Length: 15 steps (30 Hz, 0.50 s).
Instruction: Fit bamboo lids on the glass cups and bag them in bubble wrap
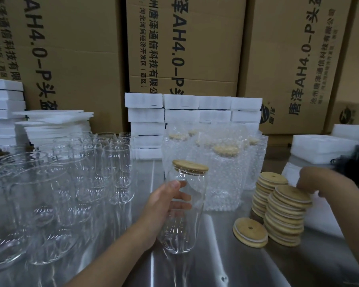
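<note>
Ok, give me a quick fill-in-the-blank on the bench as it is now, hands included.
1. The left hand grips a glass cup already topped with a bamboo ____.
2. The right hand is at the lid stacks, which stand to the ____ of that cup.
3. One loose lid lies flat on the steel table, with a small ____ in its middle.
4. Behind, the bagged cups stand in ____ wrap.
Missing words: lid; right; hole; bubble.

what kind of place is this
Probably a packing area in a warehouse: stacked cartons behind, foam blocks, and rows of glass cups beside lid stacks on a steel table.
</note>
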Tool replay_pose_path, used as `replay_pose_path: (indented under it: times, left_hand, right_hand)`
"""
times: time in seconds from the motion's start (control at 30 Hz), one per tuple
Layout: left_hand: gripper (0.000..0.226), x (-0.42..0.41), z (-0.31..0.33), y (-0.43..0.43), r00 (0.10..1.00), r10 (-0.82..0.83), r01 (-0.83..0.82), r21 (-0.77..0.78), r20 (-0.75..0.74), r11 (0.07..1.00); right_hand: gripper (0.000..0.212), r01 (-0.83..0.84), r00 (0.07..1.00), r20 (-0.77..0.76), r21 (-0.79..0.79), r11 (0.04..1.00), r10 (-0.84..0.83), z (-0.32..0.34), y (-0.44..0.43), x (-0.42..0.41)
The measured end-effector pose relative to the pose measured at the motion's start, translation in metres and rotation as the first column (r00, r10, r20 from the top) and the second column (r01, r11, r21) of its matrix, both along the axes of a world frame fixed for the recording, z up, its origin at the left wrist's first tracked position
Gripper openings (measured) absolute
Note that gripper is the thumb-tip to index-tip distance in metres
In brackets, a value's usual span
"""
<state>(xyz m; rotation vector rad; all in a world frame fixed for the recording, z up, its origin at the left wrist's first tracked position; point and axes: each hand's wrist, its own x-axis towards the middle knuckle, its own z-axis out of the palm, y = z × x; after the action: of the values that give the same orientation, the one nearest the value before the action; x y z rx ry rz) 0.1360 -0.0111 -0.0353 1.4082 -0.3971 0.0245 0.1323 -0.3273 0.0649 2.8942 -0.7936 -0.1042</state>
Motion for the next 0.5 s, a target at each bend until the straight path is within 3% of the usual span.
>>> replay_pose_path:
  times: [0.1, 0.23, 0.3, 0.37, 0.43, 0.5]
  left_hand:
    - [0.065, 0.002, -0.001, 0.000, 1.000, -0.002, 0.002, 0.002, 0.003, 1.000]
    - [0.053, 0.004, -0.001, 0.000, 1.000, 0.001, -0.001, -0.008, -0.008, 1.000]
    - [0.052, 0.004, -0.001, -0.001, 1.000, 0.004, -0.004, -0.017, -0.009, 1.000]
    - [0.048, 0.003, 0.000, -0.001, 1.000, 0.005, -0.005, -0.018, 0.002, 1.000]
    - [0.048, 0.002, 0.000, -0.002, 1.000, 0.010, -0.010, -0.031, 0.009, 0.999]
    - [0.055, 0.002, -0.001, -0.001, 0.999, 0.023, -0.022, -0.050, 0.022, 0.998]
  right_hand:
    - [0.032, 0.051, 0.997, 0.055, 0.096, 0.994, -0.056, -0.002, -0.001, -0.006]
    - [0.041, 0.144, 0.926, 0.305, 0.254, 0.956, -0.220, 0.016, -0.012, 0.003]
    - [0.031, 0.111, 0.880, 0.417, 0.286, 0.952, -0.228, 0.033, -0.005, 0.000]
    - [0.022, -0.011, 0.802, 0.585, 0.222, 0.975, -0.124, 0.048, 0.006, -0.007]
    - [0.017, -0.267, 0.645, 0.764, 0.188, 0.945, 0.030, 0.054, 0.027, -0.019]
    - [0.014, -0.549, 0.560, 0.825, 0.303, 0.779, 0.074, 0.053, 0.060, -0.033]
